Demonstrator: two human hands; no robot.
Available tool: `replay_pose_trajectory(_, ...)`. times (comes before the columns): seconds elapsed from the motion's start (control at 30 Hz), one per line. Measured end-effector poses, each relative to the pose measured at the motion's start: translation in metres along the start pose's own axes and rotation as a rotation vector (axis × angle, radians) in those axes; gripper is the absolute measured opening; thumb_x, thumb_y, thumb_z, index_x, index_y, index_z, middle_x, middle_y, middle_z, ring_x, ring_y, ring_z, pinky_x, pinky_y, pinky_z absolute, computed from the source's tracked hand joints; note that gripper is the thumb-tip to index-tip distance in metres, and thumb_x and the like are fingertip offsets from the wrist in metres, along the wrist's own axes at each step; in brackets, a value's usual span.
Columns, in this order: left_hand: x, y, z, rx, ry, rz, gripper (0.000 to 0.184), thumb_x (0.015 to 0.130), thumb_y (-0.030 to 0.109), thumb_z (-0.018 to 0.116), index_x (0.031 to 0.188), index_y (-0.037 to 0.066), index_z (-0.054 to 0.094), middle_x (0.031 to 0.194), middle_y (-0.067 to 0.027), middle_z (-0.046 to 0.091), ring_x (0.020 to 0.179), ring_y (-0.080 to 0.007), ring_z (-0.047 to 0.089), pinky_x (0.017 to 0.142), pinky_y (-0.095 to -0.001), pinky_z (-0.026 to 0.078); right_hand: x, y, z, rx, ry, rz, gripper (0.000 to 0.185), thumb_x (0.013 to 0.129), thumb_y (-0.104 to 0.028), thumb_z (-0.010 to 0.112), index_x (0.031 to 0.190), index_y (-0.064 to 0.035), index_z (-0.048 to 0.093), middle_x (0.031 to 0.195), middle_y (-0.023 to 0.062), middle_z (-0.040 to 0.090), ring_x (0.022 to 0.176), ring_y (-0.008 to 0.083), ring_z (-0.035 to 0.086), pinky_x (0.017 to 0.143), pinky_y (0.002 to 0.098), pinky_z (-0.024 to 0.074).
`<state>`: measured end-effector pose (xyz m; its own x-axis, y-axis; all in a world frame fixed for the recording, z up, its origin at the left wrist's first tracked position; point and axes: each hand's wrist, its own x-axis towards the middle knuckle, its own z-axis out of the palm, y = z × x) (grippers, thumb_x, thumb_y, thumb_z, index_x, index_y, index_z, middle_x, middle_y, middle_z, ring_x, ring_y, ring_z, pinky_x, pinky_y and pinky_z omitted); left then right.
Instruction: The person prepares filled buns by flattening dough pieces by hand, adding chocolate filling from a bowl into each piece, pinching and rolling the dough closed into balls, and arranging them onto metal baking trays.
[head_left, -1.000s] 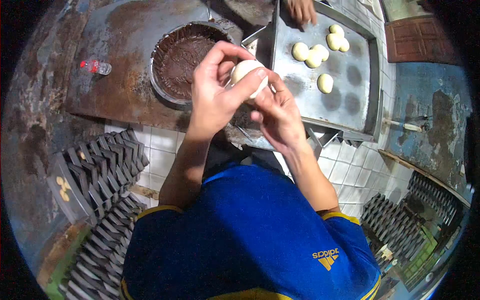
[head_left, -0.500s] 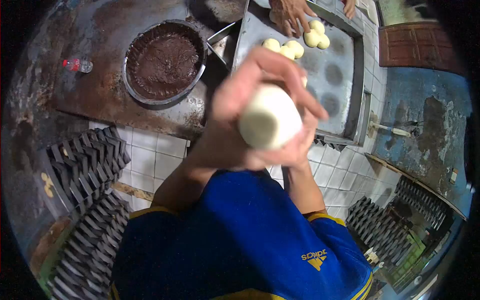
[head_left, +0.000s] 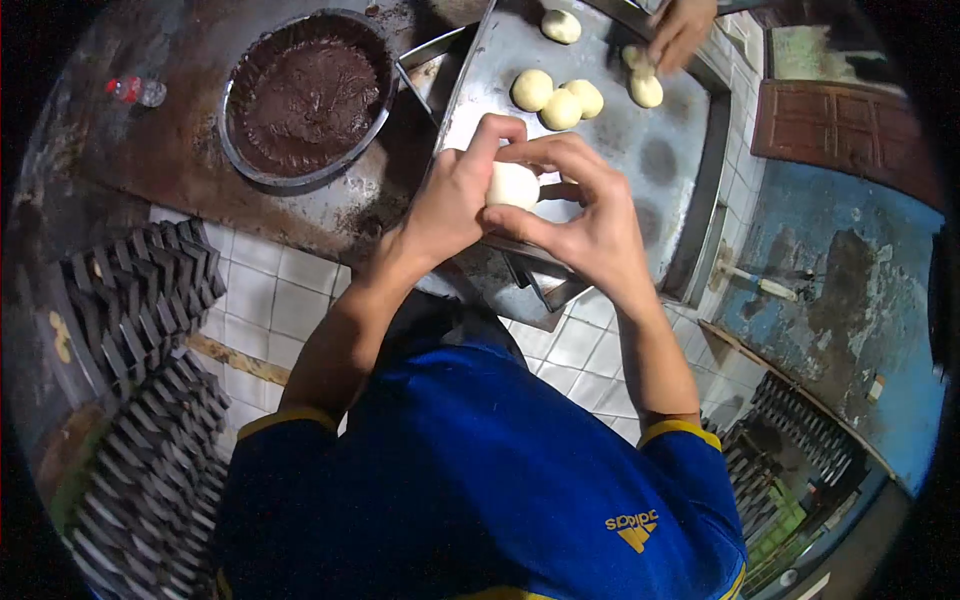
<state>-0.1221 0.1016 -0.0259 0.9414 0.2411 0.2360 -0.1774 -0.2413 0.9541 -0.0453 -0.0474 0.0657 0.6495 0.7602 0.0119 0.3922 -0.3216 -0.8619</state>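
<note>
A pale, smooth dough ball (head_left: 513, 187) is held between both hands near the tray's front edge. My left hand (head_left: 462, 195) has its fingers closed against the ball's left side. From the right, my right hand (head_left: 590, 205) grips it with the thumb below and fingers above. Just beyond them, the metal tray (head_left: 625, 150) bears several round dough balls; three (head_left: 561, 109) sit touching in a cluster, and a single one (head_left: 561, 27) lies farther back. To the left stands a round metal basin (head_left: 228, 150) of dark brown paste (head_left: 310, 105).
Another person's hand (head_left: 682, 32) touches dough balls (head_left: 646, 90) at the tray's back right. A small bottle with a red cap and label (head_left: 136, 91) lies on the worktable (head_left: 180, 150). Stacks of dark metal trays (head_left: 150, 450) stand at the lower left and lower right.
My hands have turned the dough ball and now hold it from both sides, over the tray's front edge. The view has shifted rightward. The other person's hand has moved right across the tray.
</note>
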Motion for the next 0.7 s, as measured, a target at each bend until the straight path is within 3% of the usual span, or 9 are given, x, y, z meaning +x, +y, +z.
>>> replay_pose_trajectory(0.13,-0.01,0.002,-0.019,0.322,-0.213,-0.175,0.088,0.077,0.02,0.087,0.149,0.018,0.036,0.091,-0.0229,0.074,0.09,-0.0498,0.072,0.079,-0.0562,0.058,0.01,0.05,0.004,0.031,-0.083,0.09,0.036,0.078,-0.012,0.084,0.113,-0.0046,0.076,0.111,0.012,0.073,0.097,0.0231,0.073,0.086,0.0358,0.0603)
replay_pose_trajectory(0.27,-0.031,0.016,-0.056,0.267,-0.022,-0.281,0.103,0.073,0.023,0.091,0.156,0.022,0.03,0.133,-0.0207,0.065,0.111,-0.0473,0.068,0.09,-0.0536,0.057,0.019,0.101,0.022,-0.408,-0.269,-0.097,0.049,0.086,-0.019,0.077,0.134,-0.01,0.066,0.121,0.0155,0.064,0.097,0.0311,0.07,0.085,0.0421,0.0595)
replay_pose_trajectory(0.3,-0.036,0.014,-0.059,0.171,0.055,-0.291,0.099,0.077,0.021,0.09,0.156,0.019,0.031,0.131,-0.0163,0.067,0.111,-0.0426,0.07,0.089,-0.0486,0.057,0.023,0.107,0.03,-0.62,-0.383,-0.181,0.064,0.094,-0.035,0.071,0.147,-0.004,0.054,0.142,0.0204,0.055,0.126,0.035,0.061,0.104,0.0445,0.0527)
replay_pose_trajectory(0.4,-0.051,0.018,-0.074,0.172,0.105,-0.419,0.092,0.081,0.019,0.087,0.155,0.016,0.033,0.129,-0.0154,0.068,0.105,-0.0385,0.072,0.086,-0.0437,0.056,0.02,0.11,0.052,-0.893,-0.304,-0.451,0.083,0.098,-0.054,0.06,0.15,0.0077,0.045,0.157,0.0253,0.043,0.149,0.0376,0.041,0.122,0.0456,0.0368)
replay_pose_trajectory(0.43,-0.053,0.018,-0.073,0.193,0.125,-0.376,0.089,0.083,0.016,0.086,0.154,0.015,0.034,0.128,-0.0144,0.068,0.101,-0.0341,0.071,0.082,-0.0405,0.056,0.018,0.112,0.056,-0.927,-0.383,-0.403,0.096,0.1,-0.066,0.046,0.151,0.0144,0.04,0.166,0.0281,0.031,0.158,0.0371,0.026,0.129,0.0457,0.0235)
replay_pose_trajectory(0.47,-0.056,0.017,-0.072,0.215,0.146,-0.333,0.085,0.084,0.013,0.085,0.154,0.014,0.035,0.127,-0.0134,0.069,0.096,-0.0297,0.071,0.077,-0.0373,0.055,0.015,0.117,0.056,-0.926,-0.385,-0.398,0.096,0.1,-0.066,0.046,0.151,0.0144,0.04,0.166,0.0281,0.031,0.158,0.0371,0.026,0.129,0.0457,0.0235)
replay_pose_trajectory(0.6,-0.064,0.029,-0.076,0.126,0.2,-0.422,0.075,0.086,0.006,0.082,0.149,0.011,0.041,0.117,-0.0079,0.07,0.07,-0.0112,0.056,0.06,-0.0262,0.044,0.031,0.129,0.039,-0.661,-0.41,-0.25,0.084,0.108,-0.06,0.041,0.158,0.0074,0.034,0.169,0.0257,0.026,0.159,0.0366,0.023,0.131,0.0443,0.0195)
replay_pose_trajectory(0.67,-0.064,0.026,-0.075,0.104,0.207,-0.426,0.071,0.086,0.004,0.081,0.147,0.01,0.043,0.113,-0.0057,0.07,0.064,-0.0058,0.048,0.056,-0.0233,0.04,0.055,0.109,0.007,0.362,-0.603,0.325,0.079,0.11,-0.056,0.038,0.161,0.004,0.031,0.17,0.0246,0.026,0.159,0.0342,0.022,0.131,0.0423,0.0173)
replay_pose_trajectory(0.7,-0.066,0.024,-0.073,0.109,0.217,-0.391,0.068,0.086,0.003,0.08,0.144,0.01,0.046,0.11,-0.0046,0.071,0.061,-0.0041,0.043,0.054,-0.0226,0.037,0.051,0.124,0.016,0.219,-0.484,0.197,0.078,0.111,-0.056,0.037,0.161,0.0034,0.032,0.17,0.0235,0.027,0.16,0.0324,0.022,0.131,0.0412,0.0176)
